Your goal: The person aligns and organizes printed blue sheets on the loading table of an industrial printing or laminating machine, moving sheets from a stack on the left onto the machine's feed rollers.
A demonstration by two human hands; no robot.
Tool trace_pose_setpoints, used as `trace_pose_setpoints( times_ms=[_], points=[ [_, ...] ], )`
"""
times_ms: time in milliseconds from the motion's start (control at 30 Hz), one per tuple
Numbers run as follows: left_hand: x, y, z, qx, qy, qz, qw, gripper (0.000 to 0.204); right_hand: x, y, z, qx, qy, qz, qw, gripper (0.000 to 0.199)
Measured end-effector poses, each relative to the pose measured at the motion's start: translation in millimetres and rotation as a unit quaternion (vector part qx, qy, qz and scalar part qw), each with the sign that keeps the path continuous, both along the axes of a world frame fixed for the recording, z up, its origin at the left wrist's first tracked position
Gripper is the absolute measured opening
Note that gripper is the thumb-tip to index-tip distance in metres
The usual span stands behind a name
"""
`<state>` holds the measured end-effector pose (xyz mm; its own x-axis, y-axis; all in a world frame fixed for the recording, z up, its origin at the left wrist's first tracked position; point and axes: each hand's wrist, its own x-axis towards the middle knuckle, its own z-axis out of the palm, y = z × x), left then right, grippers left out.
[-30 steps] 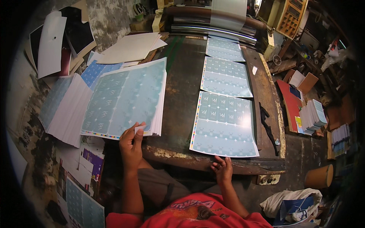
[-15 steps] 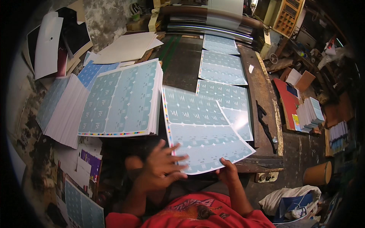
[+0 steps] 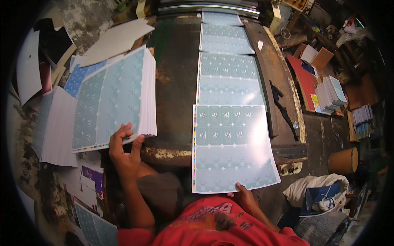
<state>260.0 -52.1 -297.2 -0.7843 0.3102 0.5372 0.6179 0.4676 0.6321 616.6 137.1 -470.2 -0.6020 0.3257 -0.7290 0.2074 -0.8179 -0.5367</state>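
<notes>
My right hand (image 3: pixel 243 196) grips the near edge of a pale blue-green printed sheet (image 3: pixel 221 158), thumb on top. The sheet lies nearly flat, its far end over other printed sheets (image 3: pixel 230 82) that run in an overlapping row down the table. To the left stands a thick stack of the same printed sheets (image 3: pixel 111 88). At its near right corner my left hand (image 3: pixel 126 151) rests, open, with fingertips on the top sheet and the thumb apart by the edge. A colour-bar strip runs along the held sheet's left border.
Metal rollers (image 3: pixel 209 7) cross the far end of the dark table (image 3: pixel 172 82). A black strap-like piece (image 3: pixel 281 108) lies along its right side. Another leaning stack (image 3: pixel 61 127) sits far left. To the right are a red board (image 3: pixel 298 82) and a brown bin (image 3: pixel 344 160).
My left hand has let go of the sheet's left side and moved left to the stack. The held sheet has straightened and flattened, still in my right hand. The view has shifted.
</notes>
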Motion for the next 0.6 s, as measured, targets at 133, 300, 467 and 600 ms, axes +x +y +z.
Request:
trace_pose_setpoints(
  times_ms=[133, 300, 467, 600],
  points=[
    [0, 2, -5, 0.007, -0.035, 0.002, 0.999, 0.025, 1, -5, 10, -0.008, -0.061, 0.019, 0.998, 0.048],
    [0, 6, -12, 0.017, -0.084, 0.064, 0.994, 0.029, -4, -6, 7, 0.029, -0.042, 0.029, 0.998, 0.045],
    [-4, 3, -19, -0.014, -0.027, 0.042, 0.999, 0.024, -17, 11, -2, -0.027, 0.003, -0.013, 1.000, 0.051],
    [-2, -9, -22, -0.134, 0.116, 0.019, 0.984, 0.031, -49, 31, -1, 0.011, 0.054, -0.036, 0.998, 0.050]
  ],
)
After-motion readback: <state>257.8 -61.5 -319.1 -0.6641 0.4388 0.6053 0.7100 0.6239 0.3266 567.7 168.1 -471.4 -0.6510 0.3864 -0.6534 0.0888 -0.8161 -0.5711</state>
